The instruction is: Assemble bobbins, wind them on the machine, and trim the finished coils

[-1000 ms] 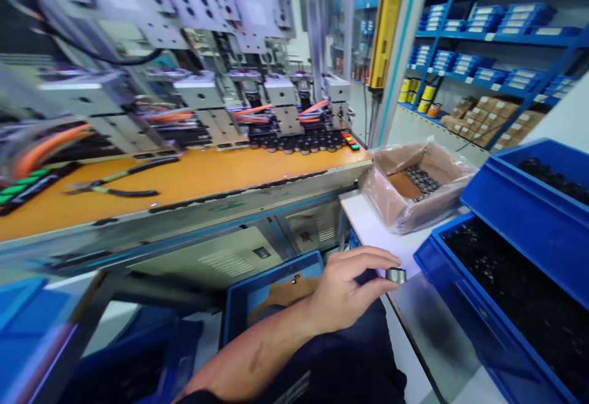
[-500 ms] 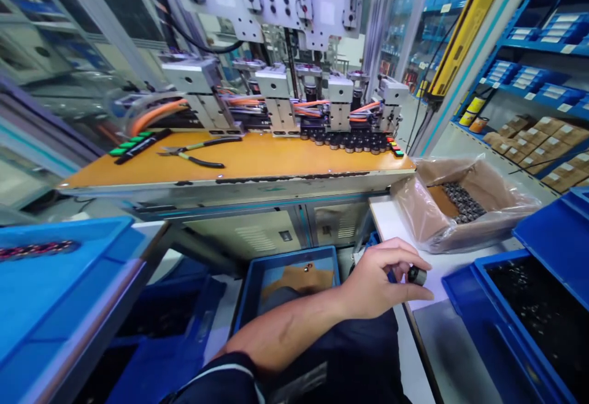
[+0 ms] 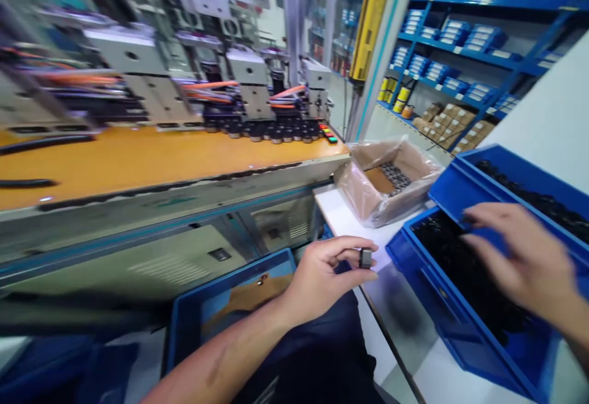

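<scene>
My left hand (image 3: pixel 322 278) pinches a small cylindrical part (image 3: pixel 365 258), black and metal-grey, between thumb and fingers. It is held above the white table edge. On the right, my right hand (image 3: pixel 519 257) hovers over a blue bin (image 3: pixel 442 306) full of small black parts (image 3: pixel 451 257). Its thumb and fingers close around a small black piece (image 3: pixel 468 221) at the fingertips, whose shape is blurred.
A plastic-lined cardboard box (image 3: pixel 363 198) with grey metal parts stands behind the bin. Another blue bin (image 3: pixel 464 168) holds black parts. Left is an orange-topped machine bench (image 3: pixel 184 159) with a row of black cylindrical parts (image 3: pixel 276 131). A blue tray (image 3: pixel 184 306) sits below.
The view has swung to the right. My right hand has come into view over the blue bin with a small black piece. My left hand still holds the cylindrical part, now turned differently.
</scene>
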Motion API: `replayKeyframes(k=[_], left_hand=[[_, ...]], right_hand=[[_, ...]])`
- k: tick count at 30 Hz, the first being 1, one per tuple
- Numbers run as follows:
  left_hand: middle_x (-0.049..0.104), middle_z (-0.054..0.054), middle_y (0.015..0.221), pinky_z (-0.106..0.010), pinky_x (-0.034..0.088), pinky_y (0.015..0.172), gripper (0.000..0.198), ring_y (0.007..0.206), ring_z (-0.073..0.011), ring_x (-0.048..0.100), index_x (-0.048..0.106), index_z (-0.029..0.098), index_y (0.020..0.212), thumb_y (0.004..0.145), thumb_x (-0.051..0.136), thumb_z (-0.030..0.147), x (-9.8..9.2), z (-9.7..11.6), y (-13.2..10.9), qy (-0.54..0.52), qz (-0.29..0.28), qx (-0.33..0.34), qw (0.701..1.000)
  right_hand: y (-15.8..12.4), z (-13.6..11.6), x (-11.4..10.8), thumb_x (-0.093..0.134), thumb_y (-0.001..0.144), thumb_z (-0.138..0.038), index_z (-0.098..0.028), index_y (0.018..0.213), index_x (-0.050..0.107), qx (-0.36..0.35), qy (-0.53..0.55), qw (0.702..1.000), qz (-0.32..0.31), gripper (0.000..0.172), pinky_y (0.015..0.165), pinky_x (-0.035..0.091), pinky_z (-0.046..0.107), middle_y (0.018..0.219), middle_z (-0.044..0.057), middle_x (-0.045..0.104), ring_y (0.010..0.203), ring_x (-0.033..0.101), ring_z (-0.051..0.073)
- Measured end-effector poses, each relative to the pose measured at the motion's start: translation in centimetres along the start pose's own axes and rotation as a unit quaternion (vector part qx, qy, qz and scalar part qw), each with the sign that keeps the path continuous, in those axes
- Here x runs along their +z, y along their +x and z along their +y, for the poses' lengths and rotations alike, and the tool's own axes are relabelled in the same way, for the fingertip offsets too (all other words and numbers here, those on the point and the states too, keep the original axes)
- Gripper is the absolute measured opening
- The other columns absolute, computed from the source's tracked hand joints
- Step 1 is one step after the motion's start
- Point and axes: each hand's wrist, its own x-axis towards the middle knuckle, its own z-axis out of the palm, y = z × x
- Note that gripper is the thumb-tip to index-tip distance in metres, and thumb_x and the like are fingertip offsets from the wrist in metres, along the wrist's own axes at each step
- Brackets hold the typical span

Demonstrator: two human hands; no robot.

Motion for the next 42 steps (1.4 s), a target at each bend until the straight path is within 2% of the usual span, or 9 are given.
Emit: replayKeyframes(k=[2, 6, 10, 18, 25, 31, 36, 39, 42], left_hand=[[0.078, -0.01, 0.084, -0.028, 0.059, 0.077, 0.034, 0.079, -0.0208, 0.074, 0.076, 0.011, 0.1, 0.069, 0.084, 0.021, 0.7, 0.1, -0.1, 0.001, -0.013, -0.008, 1.0], [0.08, -0.008, 0.084, -0.027, 0.061, 0.075, 0.036, 0.077, -0.0207, 0.076, 0.076, 0.013, 0.099, 0.064, 0.086, 0.018, 1.7, 0.2, -0.5, -0.071, -0.048, -0.051, 0.995], [0.08, -0.007, 0.083, -0.024, 0.062, 0.071, 0.038, 0.072, -0.0186, 0.076, 0.077, 0.013, 0.099, 0.062, 0.087, 0.015, 2.2, -0.1, -0.8, -0.133, -0.05, -0.068, 0.988], [0.08, -0.003, 0.08, -0.018, 0.061, 0.069, 0.037, 0.069, -0.0139, 0.075, 0.078, 0.016, 0.096, 0.061, 0.084, 0.006, 2.6, -0.2, -0.7, -0.132, -0.043, -0.061, 0.988], [0.079, -0.002, 0.076, -0.025, 0.062, 0.068, 0.036, 0.065, -0.0152, 0.072, 0.079, 0.014, 0.094, 0.059, 0.085, 0.007, 2.2, 0.7, -0.7, -0.107, -0.056, -0.079, 0.989], [0.079, -0.003, 0.08, -0.022, 0.062, 0.07, 0.034, 0.071, -0.0145, 0.074, 0.077, 0.016, 0.093, 0.061, 0.087, 0.009, 3.3, 0.1, -1.4, -0.184, -0.041, -0.082, 0.979], [0.079, -0.004, 0.087, -0.022, 0.061, 0.069, 0.034, 0.076, -0.0153, 0.074, 0.073, 0.018, 0.094, 0.064, 0.088, 0.018, 4.4, -0.8, -2.2, -0.196, 0.014, -0.015, 0.98], [0.077, -0.008, 0.097, -0.025, 0.061, 0.076, 0.039, 0.084, -0.0173, 0.074, 0.074, 0.019, 0.103, 0.066, 0.087, 0.02, 3.3, -0.4, -1.8, -0.028, 0.016, 0.119, 0.992], [0.075, -0.007, 0.093, -0.025, 0.061, 0.074, 0.031, 0.081, -0.0165, 0.072, 0.076, 0.019, 0.1, 0.071, 0.084, 0.019, 1.9, 0.2, -1.3, 0.162, -0.011, 0.277, 0.947]], right_hand=[[-0.9, -2.4, 1.2, 0.064, 0.089, -0.013, -0.017, 0.12, 0.063, -0.017, 0.076, 0.994, -0.076, 0.032, 0.075, 0.059, 0.03, 0.101, 0.013, 0.068, 0.088, 0.068, 0.019], [-1.7, -5.9, 4.9, 0.06, 0.089, -0.009, -0.014, 0.125, 0.059, -0.024, 0.216, 0.976, -0.019, 0.037, 0.074, 0.061, 0.03, 0.102, 0.013, 0.064, 0.093, 0.067, 0.019], [-2.2, -6.2, 6.1, 0.061, 0.09, -0.013, -0.013, 0.121, 0.062, -0.012, 0.256, 0.966, -0.014, 0.032, 0.074, 0.061, 0.033, 0.096, 0.012, 0.065, 0.09, 0.066, 0.02], [-2.5, -5.7, 6.1, 0.063, 0.088, -0.01, -0.007, 0.118, 0.061, -0.048, 0.248, 0.968, 0.001, 0.03, 0.075, 0.061, 0.038, 0.097, 0.015, 0.064, 0.093, 0.064, 0.021], [-2.5, -5.8, 6.0, 0.064, 0.088, -0.01, -0.009, 0.119, 0.059, -0.085, 0.232, 0.969, -0.002, 0.031, 0.075, 0.062, 0.038, 0.096, 0.013, 0.064, 0.092, 0.065, 0.02], [-2.7, -5.9, 5.9, 0.068, 0.087, -0.016, -0.009, 0.111, 0.063, -0.118, 0.137, 0.983, 0.028, 0.026, 0.069, 0.062, 0.034, 0.091, 0.01, 0.064, 0.085, 0.064, 0.018], [-2.8, -6.3, 5.8, 0.068, 0.084, -0.013, -0.003, 0.107, 0.063, -0.159, 0.071, 0.983, 0.052, 0.025, 0.066, 0.062, 0.035, 0.088, 0.013, 0.066, 0.084, 0.065, 0.021], [-2.9, -6.7, 5.8, 0.063, 0.085, -0.005, -0.004, 0.113, 0.06, -0.108, 0.135, 0.984, 0.033, 0.028, 0.075, 0.063, 0.038, 0.096, 0.016, 0.067, 0.094, 0.066, 0.023], [-3.0, -7.0, 5.7, 0.06, 0.087, -0.002, -0.007, 0.114, 0.059, -0.057, 0.205, 0.977, 0.012, 0.028, 0.078, 0.063, 0.038, 0.097, 0.015, 0.067, 0.096, 0.066, 0.021]])
